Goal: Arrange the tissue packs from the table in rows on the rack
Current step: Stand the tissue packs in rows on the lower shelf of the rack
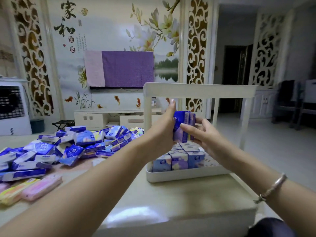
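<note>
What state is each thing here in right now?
held tissue packs: upright, gripped between both hands above the rack
left hand: grips packs
right hand: grips packs
rack: bottom tray partly filled, rows upright
loose packs: heaped on table

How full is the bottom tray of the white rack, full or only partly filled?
Partly filled. Blue and purple tissue packs stand in rows on the white rack's bottom tray, and bare floor shows at its right.

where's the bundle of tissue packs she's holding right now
In the head view, the bundle of tissue packs sits right of centre, held between the left hand and right hand, above the rows already standing in the white rack.
</note>
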Tool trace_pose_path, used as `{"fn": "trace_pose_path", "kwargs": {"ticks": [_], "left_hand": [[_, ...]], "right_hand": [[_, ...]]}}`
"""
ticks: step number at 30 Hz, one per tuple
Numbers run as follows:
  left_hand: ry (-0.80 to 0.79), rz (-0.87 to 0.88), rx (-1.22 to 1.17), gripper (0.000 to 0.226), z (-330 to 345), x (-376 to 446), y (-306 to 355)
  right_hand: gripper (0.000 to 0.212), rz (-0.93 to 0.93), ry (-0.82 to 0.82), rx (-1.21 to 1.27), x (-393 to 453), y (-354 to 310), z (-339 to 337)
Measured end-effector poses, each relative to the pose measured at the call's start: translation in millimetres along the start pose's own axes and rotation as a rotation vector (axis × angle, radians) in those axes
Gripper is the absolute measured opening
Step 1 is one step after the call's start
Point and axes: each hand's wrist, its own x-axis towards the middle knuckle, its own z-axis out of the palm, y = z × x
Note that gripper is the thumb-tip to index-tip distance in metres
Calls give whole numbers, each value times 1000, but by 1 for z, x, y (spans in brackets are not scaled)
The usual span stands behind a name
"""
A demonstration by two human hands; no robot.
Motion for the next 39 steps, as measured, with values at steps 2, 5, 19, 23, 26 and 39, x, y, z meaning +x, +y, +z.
{"fn": "trace_pose_path", "kwargs": {"ticks": [2, 5, 19, 23, 26, 39], "left_hand": [[-23, -18, -39, 44, 6, 9, -4], [-48, -45, 28, 47, 13, 35, -20], [183, -105, 1259, 49, -37, 105, -92], [133, -165, 1346, 53, -38, 113, -99], [65, -234, 1403, 52, -39, 114, -98], [5, -267, 1442, 51, -38, 112, -96]], "right_hand": [[75, 60, 55, 12, 8, 9, -9], [52, 143, 138, 77, 22, 20, -22], [58, 362, 328, -55, 107, 80, -89], [52, 462, 290, -139, 124, 104, -82], [45, 492, 267, -183, 126, 115, -77], [21, 501, 155, -635, 119, 123, -65]]}}
